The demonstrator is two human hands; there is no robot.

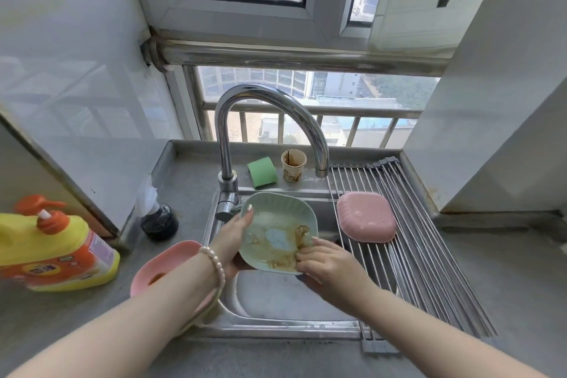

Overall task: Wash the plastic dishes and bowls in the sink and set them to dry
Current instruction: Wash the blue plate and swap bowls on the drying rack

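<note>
Gripping the green dish [277, 224] by its left rim, the left hand [236, 236] has its thumb hooked over the edge and its fingers hidden behind. Right hand [322, 258] lies on the dish's near right part, fingertips [302, 252] pressed flat against the brown smears inside it, fingers fairly straight and holding nothing. That dish is tilted up toward the camera above the sink [276, 321], below the curved faucet [264, 120].

On the roll-up drying rack [429, 248] spanning the sink's right side, 1 pink dish [366, 216] lies upside down near the rack's far left corner. Another pink dish [159, 267] sits on the worktop [76, 331] at the sink's left edge, partly covered by the left forearm, with a brown mark inside.

Along the sink's far edge stand a green sponge [261, 172] and a stained paper cup [293, 165], side by side. A yellow detergent bottle [58, 248] with an orange pump stands at the worktop's left edge, and a dark round object [160, 221] sits between it and the faucet base. A pearl bracelet [214, 264] circles the left wrist.
</note>
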